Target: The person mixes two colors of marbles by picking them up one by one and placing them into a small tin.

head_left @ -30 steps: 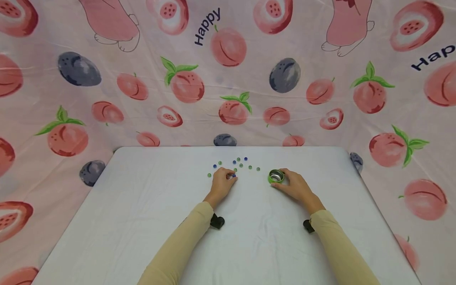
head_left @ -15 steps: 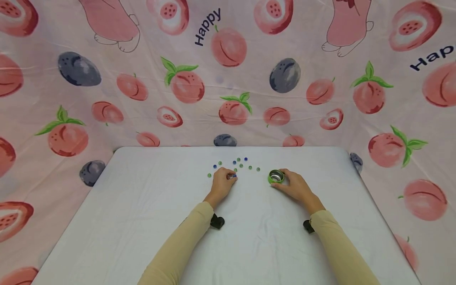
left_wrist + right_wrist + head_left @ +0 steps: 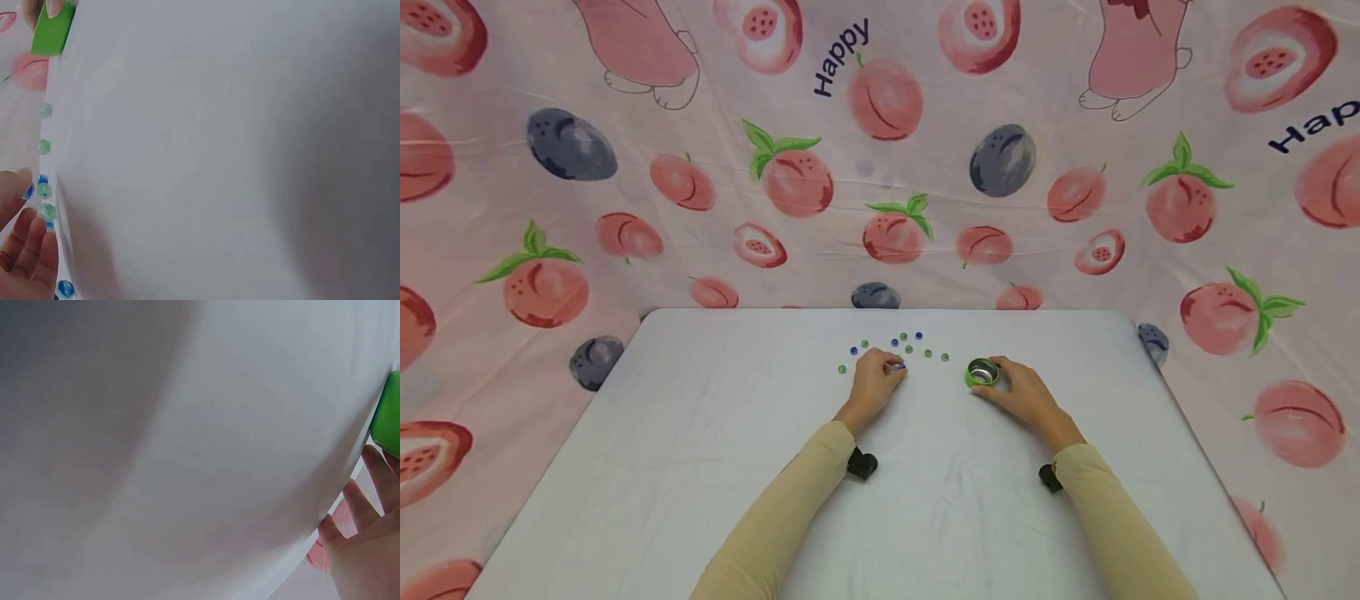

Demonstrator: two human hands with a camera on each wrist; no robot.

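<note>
Blue glassy marble (image 3: 902, 367), left grip (image 3: 874, 383) pinching it, green cup (image 3: 981, 367), shiny inside, right grip (image 3: 1025, 392) clasping it wide

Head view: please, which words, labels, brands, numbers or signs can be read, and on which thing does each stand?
"Happy": on the printed cloth behind the table.
"Hap": on the cloth at right, cut off by the picture edge.
Green cup, marbles: no readable text.

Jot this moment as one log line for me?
left hand: pinches blue marble; right hand: holds green bowl; other marbles: scattered on table
</note>
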